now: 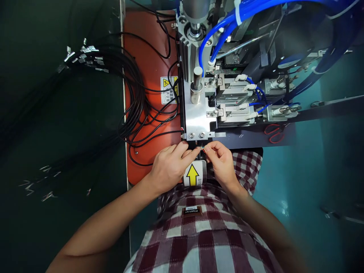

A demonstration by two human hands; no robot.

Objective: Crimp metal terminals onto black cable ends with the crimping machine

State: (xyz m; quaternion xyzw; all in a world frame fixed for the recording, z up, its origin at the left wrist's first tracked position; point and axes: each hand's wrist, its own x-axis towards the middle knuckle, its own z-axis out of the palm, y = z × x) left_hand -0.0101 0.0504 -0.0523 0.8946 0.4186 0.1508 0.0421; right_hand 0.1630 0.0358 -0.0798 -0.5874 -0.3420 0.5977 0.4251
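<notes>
At the near edge of the machine's metal block [200, 123], between the two hands, lie some thin coloured wires [203, 150], just in front of the block and far of the yellow-arrow label [192, 174]. The right hand [221, 161] has its thumb and forefinger pinched together on them from the right. The left hand [170, 165] comes in from the left with its forefinger stretched out, the tip right beside the wires; whether it grips them too, I cannot tell. The wires are too small and too covered by fingers to show clearly which way they point or how their long axis runs.

To the left, a loose coil of black cables [139, 102] lies over the orange base [150, 30] and spreads left across the dark surface [93, 125]. Its silvery connectors [88, 53] sit at the far left, and stripped ends [47, 195] fan out at the near left. Right of the block are the pneumatic cylinders [234, 94], with blue tubes [253, 9] arching above; nearer, red-handled scissors [274, 133] lie on a dark plate [250, 141].
</notes>
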